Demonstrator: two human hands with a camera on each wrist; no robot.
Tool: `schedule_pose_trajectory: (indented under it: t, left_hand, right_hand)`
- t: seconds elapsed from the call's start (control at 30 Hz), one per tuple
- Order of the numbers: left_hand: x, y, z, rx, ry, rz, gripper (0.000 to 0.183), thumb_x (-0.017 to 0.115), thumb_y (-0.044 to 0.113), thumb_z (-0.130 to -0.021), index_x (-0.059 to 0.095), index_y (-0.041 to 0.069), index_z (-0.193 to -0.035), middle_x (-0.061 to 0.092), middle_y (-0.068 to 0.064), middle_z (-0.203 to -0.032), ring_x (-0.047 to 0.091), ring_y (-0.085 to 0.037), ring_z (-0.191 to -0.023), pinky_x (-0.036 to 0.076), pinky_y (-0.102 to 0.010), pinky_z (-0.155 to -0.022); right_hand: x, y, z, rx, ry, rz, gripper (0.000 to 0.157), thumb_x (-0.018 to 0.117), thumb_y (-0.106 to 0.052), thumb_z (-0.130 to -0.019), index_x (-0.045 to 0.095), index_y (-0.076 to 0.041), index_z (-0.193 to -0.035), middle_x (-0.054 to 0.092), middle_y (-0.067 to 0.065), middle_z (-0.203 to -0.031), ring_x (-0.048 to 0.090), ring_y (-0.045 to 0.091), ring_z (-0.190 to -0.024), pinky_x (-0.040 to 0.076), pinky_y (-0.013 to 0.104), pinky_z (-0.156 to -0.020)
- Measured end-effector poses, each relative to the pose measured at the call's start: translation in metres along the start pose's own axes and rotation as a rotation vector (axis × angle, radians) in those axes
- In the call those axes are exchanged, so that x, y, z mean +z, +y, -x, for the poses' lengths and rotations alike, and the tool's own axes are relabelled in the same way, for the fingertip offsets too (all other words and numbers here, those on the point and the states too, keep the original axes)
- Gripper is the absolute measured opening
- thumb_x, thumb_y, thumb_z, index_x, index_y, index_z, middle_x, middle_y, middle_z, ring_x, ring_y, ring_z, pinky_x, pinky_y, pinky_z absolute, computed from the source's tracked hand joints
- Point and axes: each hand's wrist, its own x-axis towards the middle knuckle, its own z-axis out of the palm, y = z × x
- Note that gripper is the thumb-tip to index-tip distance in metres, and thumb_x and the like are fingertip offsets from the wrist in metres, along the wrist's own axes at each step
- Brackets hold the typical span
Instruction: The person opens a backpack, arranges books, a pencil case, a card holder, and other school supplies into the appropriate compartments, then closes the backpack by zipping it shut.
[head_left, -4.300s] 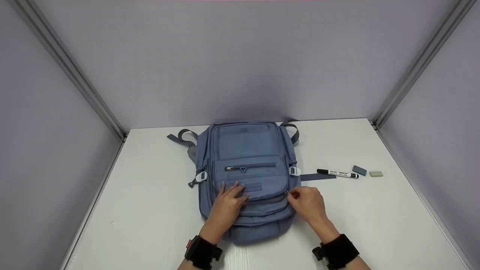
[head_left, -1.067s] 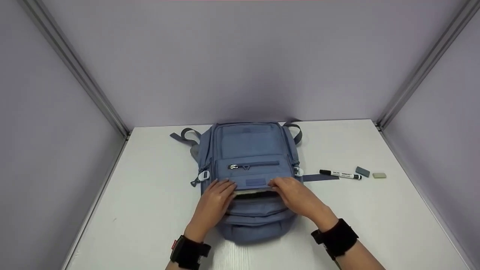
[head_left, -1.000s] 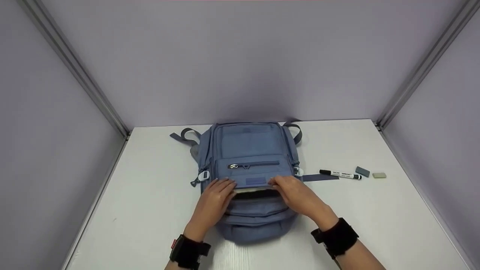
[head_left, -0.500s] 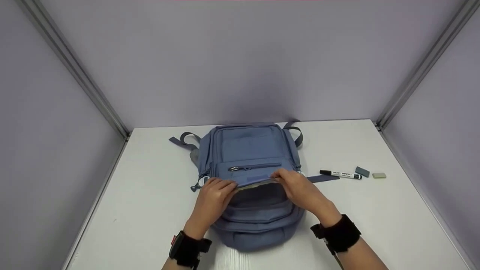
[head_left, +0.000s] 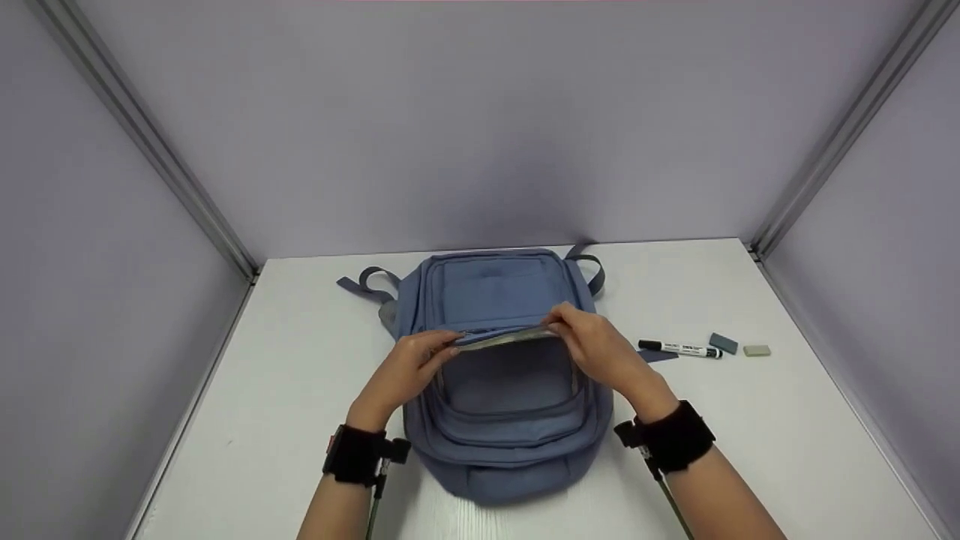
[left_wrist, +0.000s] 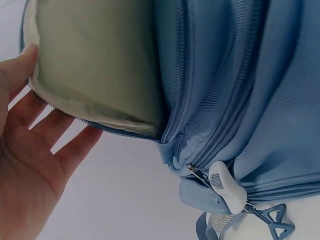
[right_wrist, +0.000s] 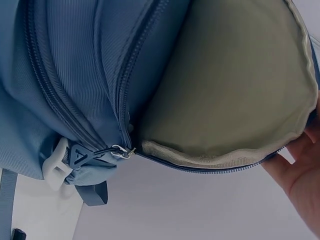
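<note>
A blue backpack (head_left: 502, 472) lies flat on the white table, its front pocket unzipped. The pocket's flap (head_left: 502, 337) is lifted, and its beige lining (left_wrist: 100, 55) shows in both wrist views. My left hand (head_left: 401, 371) pinches the left part of the flap's edge between thumb and fingers. Opposite it, my right hand (head_left: 600, 349) pinches the right part of the same edge. A metal zipper pull (right_wrist: 122, 151) sits at the end of the pocket's zipper in the right wrist view. The pocket looks dark inside in the head view.
Right of the backpack lie a black-and-white marker (head_left: 681, 349), a dark blue-grey block (head_left: 723, 343) and a pale green block (head_left: 757, 350). Straps (head_left: 360, 287) stick out at the backpack's far left corner. Grey panels (head_left: 480, 120) rise behind and at both sides of the table.
Earlier my right hand was at the zipper by the pocket's right side. Since then both hands have taken the flap's edge and raised it away from me, so the pocket gapes wider.
</note>
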Motion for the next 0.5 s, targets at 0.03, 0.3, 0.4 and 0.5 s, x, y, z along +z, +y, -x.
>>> schedule_pose_trajectory:
  t: [0.03,0.3,0.4,0.5]
  left_hand:
    - [0.0,-0.001,-0.001,0.0,0.014,-0.013,0.027,0.062,0.016,-0.097,0.069,0.006,-0.121,0.069,-0.005,-0.114,0.066,-0.015,-0.101,0.053,-0.035,-0.083]
    - [0.011,-0.002,-0.012,0.05,0.244,-0.26,0.018,0.068,0.015,-0.094,0.074,0.004,-0.107,0.074,-0.006,-0.09,0.068,-0.014,-0.072,0.054,-0.033,-0.063]
    - [0.013,-0.004,-0.017,0.04,0.304,-0.273,0.017,0.069,0.015,-0.092,0.075,0.004,-0.104,0.074,-0.008,-0.086,0.068,-0.015,-0.067,0.054,-0.034,-0.061]
    - [0.012,-0.006,-0.022,0.013,0.343,-0.268,0.018,0.07,0.015,-0.092,0.076,0.003,-0.103,0.074,-0.01,-0.086,0.069,-0.019,-0.068,0.055,-0.037,-0.063]
  right_hand:
    - [0.0,0.001,-0.001,0.0,0.006,0.011,0.007,0.055,-0.003,-0.099,0.06,-0.004,-0.104,0.068,0.007,-0.097,0.068,0.019,-0.089,0.055,0.034,-0.074]
    - [0.0,0.003,-0.005,0.058,0.031,0.048,0.006,0.059,-0.008,-0.099,0.062,-0.005,-0.101,0.066,0.005,-0.092,0.063,0.015,-0.079,0.052,0.034,-0.069]
    - [-0.001,0.004,-0.004,0.082,0.019,0.037,0.01,0.058,-0.012,-0.099,0.065,-0.006,-0.104,0.067,0.004,-0.094,0.063,0.014,-0.08,0.052,0.035,-0.069]
    - [-0.004,0.008,0.0,0.117,0.024,0.034,0.016,0.057,-0.013,-0.1,0.066,-0.004,-0.11,0.067,0.006,-0.101,0.065,0.017,-0.088,0.053,0.036,-0.074]
